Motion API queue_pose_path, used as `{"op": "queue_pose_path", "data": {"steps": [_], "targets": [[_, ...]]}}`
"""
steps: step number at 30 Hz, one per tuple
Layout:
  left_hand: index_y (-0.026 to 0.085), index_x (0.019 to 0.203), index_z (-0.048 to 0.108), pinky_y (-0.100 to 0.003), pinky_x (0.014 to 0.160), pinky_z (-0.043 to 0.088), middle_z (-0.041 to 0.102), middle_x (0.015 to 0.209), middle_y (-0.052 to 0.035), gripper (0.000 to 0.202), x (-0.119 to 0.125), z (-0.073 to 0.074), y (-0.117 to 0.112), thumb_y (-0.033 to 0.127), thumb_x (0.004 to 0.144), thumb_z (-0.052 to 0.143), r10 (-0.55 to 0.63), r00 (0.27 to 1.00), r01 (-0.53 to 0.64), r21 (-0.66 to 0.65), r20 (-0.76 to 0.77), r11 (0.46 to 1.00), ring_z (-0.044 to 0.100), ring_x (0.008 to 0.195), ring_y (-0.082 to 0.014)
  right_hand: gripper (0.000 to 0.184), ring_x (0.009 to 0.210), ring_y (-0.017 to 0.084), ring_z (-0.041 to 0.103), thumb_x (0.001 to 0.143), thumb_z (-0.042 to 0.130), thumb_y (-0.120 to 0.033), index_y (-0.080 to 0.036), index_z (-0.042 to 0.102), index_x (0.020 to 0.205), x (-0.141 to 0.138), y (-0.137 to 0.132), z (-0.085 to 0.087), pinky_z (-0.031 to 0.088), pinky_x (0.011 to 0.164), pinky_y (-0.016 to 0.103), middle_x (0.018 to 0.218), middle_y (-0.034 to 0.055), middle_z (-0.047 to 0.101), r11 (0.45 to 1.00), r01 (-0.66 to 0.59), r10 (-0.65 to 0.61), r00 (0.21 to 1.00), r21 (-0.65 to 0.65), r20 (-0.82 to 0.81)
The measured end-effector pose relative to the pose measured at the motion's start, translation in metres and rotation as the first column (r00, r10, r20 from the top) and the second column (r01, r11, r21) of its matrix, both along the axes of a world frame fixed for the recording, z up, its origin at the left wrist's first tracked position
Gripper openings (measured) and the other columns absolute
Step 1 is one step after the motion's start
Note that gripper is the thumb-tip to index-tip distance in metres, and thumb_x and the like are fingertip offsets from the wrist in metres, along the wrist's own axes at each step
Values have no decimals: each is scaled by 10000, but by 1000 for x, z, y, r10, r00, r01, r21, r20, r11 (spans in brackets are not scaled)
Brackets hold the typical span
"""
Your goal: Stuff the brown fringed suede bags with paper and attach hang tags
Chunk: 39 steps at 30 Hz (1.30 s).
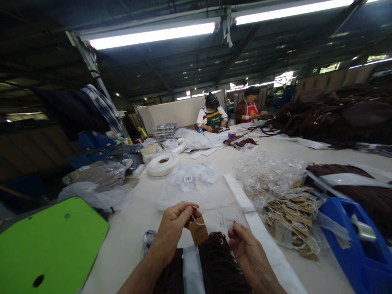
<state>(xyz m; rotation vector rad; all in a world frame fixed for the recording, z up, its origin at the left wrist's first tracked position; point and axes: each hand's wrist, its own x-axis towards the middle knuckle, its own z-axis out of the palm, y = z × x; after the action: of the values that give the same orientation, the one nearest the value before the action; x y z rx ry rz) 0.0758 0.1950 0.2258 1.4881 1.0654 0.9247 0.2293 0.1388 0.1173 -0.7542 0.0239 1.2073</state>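
Note:
My left hand (180, 222) is closed on a brown cardboard hang tag (199, 231), pinching its white string loop. To its right, the thumb and forefinger of my right hand (249, 249) are pinched at the edge of a small clear plastic bag (227, 220), which is faint against the white table. Below both hands lies a dark brown fringed bag (219, 261) with a pale wrapping strip (192, 267) across it. The tag hangs just above this bag; part of the bag is hidden by my hands and forearms.
Brown tags with strings (290, 218) and clear plastic bags (266, 171) are piled at right, beside a blue tape dispenser (332, 228). A green board (52, 245) lies at left. A white roll (163, 164) sits farther back. Two people work across the table (211, 204).

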Motion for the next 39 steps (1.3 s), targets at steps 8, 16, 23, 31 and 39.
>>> {"op": "queue_pose_path", "data": {"steps": [8,16,23,31,39], "targets": [[126,815,653,-250,567,425,667,723,-56,350,-10,2,7,445,688,586,67,998,-67,-1,11,998,565,616,-146,322,592,111,653,476,855,-157,-169,605,679,-8,-3,6,522,475,154,648,-37,661,999,-21,21,1000,39,-5],[136,816,647,-257,591,413,665,704,-47,361,-12,4,12,461,677,570,105,994,-105,11,-16,994,576,640,-162,332,637,120,657,437,879,-183,-160,648,675,-6,-6,6,539,535,166,676,-16,689,996,-51,46,996,70,76],[151,782,667,-271,641,410,668,739,-49,337,-14,6,20,440,703,514,153,979,-129,170,-136,977,572,701,-174,264,543,72,601,505,858,-199,-157,663,678,-7,-9,3,499,488,130,617,-35,653,990,-95,80,987,106,137],[135,799,645,-251,568,415,654,710,-48,355,-13,12,19,441,685,507,168,979,-150,148,-117,978,579,633,-156,244,572,91,584,548,832,-258,-182,640,679,-14,-13,2,488,530,164,660,-19,665,991,-70,47,980,116,191],[149,679,617,-232,521,403,624,648,-31,337,-9,20,11,465,664,500,173,976,-150,166,-135,975,543,584,-140,281,518,79,516,557,819,-349,-186,627,680,-14,-15,-4,435,491,166,577,-52,579,997,23,-51,928,80,370]]}}
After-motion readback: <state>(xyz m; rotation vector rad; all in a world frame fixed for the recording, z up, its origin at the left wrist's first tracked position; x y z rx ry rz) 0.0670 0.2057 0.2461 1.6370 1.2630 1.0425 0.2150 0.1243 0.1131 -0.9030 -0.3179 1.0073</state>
